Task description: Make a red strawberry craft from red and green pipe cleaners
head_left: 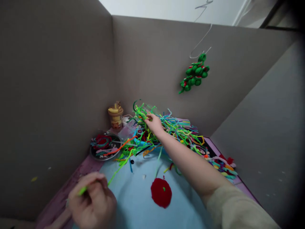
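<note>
At the lower left, my left hand (92,203) is closed around a lime-green pipe cleaner (119,169). One bright end pokes out between the fingers, and a long strand runs up toward the pile. My right hand (154,124) reaches into a large tangled heap of pipe cleaners (176,127), mostly green, yellow and blue. Its thumb and fingers pinch at green strands; exactly which one they grip is partly hidden. On the light blue surface (135,197) lies a round, dark red fuzzy piece (161,193) with a small green bit on it.
A round metal tray (105,158) holds a red-and-teal coil and small beads. Behind it stands a brown cup (115,117). Colourful fuzzy pieces (225,167) lie at the right edge. A green-and-red fuzzy ornament (195,73) hangs from a wire against the grey partition (152,63).
</note>
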Demonstrator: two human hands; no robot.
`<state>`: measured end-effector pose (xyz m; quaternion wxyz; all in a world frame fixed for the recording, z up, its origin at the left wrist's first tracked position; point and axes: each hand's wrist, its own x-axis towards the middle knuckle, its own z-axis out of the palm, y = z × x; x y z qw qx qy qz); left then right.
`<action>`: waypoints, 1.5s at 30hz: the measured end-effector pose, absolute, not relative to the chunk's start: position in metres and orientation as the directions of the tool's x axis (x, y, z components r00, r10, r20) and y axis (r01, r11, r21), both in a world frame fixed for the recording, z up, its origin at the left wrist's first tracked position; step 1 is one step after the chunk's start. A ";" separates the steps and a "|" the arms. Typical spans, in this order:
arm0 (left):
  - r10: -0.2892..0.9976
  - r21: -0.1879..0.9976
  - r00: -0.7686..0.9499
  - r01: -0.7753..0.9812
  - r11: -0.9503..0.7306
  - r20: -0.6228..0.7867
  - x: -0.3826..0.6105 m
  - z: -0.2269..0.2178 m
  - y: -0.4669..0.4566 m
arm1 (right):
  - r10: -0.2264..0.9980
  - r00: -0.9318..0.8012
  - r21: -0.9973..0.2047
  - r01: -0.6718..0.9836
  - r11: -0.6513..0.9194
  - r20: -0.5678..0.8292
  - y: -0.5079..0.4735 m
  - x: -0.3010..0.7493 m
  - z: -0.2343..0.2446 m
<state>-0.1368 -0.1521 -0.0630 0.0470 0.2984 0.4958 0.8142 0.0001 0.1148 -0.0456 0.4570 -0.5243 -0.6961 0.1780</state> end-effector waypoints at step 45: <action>0.974 0.871 0.039 -0.441 0.217 -0.223 -0.048 -0.082 -0.110 | 0.973 -0.215 -0.970 0.203 0.130 0.085 -0.107 0.088 -0.123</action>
